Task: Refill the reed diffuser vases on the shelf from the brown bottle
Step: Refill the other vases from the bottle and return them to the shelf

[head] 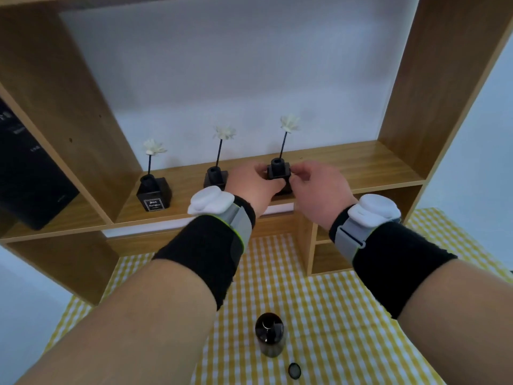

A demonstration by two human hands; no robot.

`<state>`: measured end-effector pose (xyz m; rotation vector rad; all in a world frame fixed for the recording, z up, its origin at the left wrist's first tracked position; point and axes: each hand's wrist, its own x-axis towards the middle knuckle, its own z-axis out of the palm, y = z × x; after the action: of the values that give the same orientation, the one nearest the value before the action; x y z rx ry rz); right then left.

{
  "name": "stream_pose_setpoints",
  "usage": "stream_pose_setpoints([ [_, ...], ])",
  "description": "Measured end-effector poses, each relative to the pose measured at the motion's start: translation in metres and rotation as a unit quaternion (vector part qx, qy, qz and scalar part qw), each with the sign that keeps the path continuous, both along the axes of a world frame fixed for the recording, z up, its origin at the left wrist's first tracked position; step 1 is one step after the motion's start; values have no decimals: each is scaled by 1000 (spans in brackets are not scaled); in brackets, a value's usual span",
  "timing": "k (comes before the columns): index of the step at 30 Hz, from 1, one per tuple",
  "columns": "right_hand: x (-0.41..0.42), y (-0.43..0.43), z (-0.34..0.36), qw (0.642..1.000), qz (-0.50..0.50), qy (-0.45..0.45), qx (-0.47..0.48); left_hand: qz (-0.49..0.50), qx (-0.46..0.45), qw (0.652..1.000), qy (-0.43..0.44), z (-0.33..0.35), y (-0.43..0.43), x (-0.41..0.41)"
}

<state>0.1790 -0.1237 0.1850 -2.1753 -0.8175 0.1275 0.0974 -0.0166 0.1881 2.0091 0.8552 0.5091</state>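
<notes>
Black and square-shouldered, the right vase (278, 171) is caught between your two hands at the wooden shelf (361, 168). Your left hand (251, 187) curls its fingers against the vase's left side. Your right hand (319, 187) pinches the right side with thumb and bent fingers. Both are clamped on it, and its base is hidden behind them. A black reed topped with a white flower (289, 123) rises from its neck, above your fingertips.

Just left of your left hand stands the middle vase (215, 177), partly behind your white wrist device (209, 201). Further left, the labelled vase (153, 194) carries a white-framed label whose script is too small to read.

Below your wrists, on the yellow checked cloth (333, 329), the brown bottle (269, 335) stands upright. A small round cap (294, 370) lies just beside it.
</notes>
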Motion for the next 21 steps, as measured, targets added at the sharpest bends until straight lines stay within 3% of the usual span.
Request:
stream_pose_setpoints([
  [11, -37, -28, 4, 996, 25, -3, 82, 14, -50, 994, -91, 0, -16, -49],
  [21, -102, -39, -18, 992, 100, 46, 64, 2, -5, 999, -48, -20, -21, -140],
])
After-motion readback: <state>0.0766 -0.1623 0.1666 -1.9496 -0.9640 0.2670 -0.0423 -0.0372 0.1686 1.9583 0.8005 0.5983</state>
